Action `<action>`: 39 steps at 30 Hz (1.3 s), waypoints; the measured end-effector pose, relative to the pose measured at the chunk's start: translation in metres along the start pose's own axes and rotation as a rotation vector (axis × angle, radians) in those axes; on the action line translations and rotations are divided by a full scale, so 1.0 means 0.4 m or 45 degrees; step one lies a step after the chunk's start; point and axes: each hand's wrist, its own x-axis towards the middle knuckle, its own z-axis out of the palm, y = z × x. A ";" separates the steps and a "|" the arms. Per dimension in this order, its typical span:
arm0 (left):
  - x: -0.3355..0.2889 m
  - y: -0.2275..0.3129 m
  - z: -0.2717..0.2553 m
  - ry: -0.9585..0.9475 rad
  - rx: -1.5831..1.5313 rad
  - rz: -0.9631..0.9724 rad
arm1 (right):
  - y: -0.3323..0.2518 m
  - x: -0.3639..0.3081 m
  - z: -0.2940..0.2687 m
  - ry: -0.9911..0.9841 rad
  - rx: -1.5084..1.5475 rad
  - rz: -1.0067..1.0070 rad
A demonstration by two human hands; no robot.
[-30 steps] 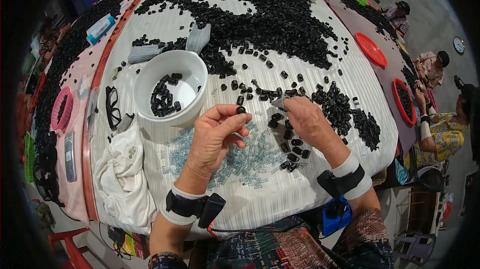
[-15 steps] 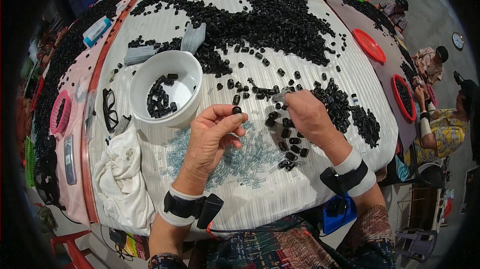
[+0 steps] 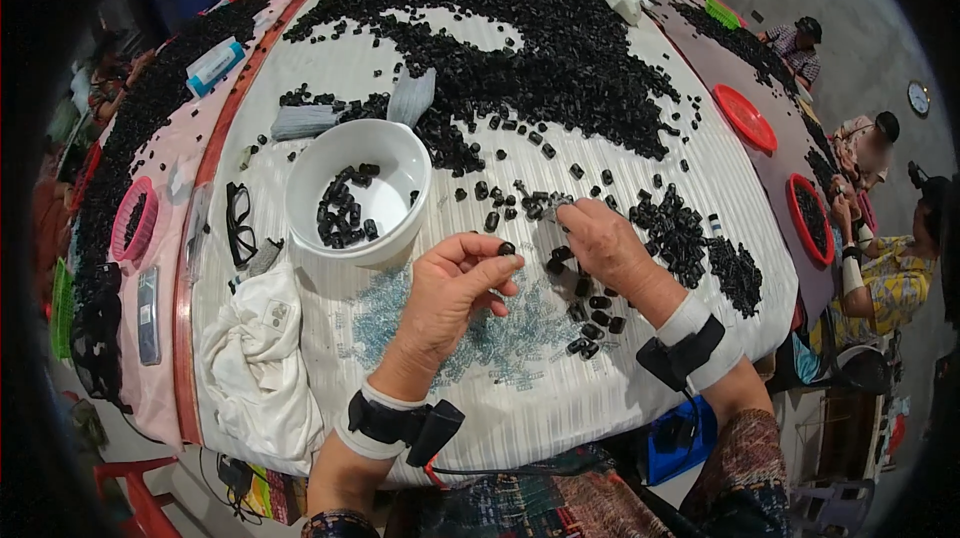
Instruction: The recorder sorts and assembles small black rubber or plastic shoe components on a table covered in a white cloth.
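Note:
My left hand (image 3: pixel 455 288) pinches a small black plastic barrel (image 3: pixel 507 249), shaped like a cord-lock body, between thumb and fingertips. To its right, my right hand (image 3: pixel 603 243) is closed and bent down to the table, with a grey wrap (image 3: pixel 548 208) showing at the fingertips. What those fingers grip, if anything, is hidden. Loose black barrels (image 3: pixel 598 318) lie below the right hand, and a heap of slim black pieces (image 3: pixel 735 273) is farther right. Thin metal springs (image 3: pixel 385 313) are scattered under and around my left hand.
A white bowl (image 3: pixel 415 203) holding several black barrels stands left of my hands. Eyeglasses (image 3: pixel 239 223) and a white cloth (image 3: pixel 250 358) lie at the left. A large black heap (image 3: pixel 520 68) covers the far table. Other people sit along the right side.
The view has shifted, so the table and bowl appear lower and farther right. My left hand still pinches the black barrel; my right hand remains low among the black parts.

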 end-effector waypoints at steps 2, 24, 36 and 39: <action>-0.004 0.001 0.011 -0.003 0.059 0.003 | -0.008 -0.006 -0.014 0.100 0.062 -0.027; -0.014 -0.006 0.025 -0.003 0.236 0.042 | -0.196 0.006 -0.069 0.442 0.589 0.023; -0.009 -0.019 0.020 0.010 0.312 0.073 | -0.208 -0.004 -0.062 0.433 0.444 0.049; -0.009 -0.021 0.019 0.007 0.278 0.072 | -0.206 -0.002 -0.054 0.456 0.402 0.040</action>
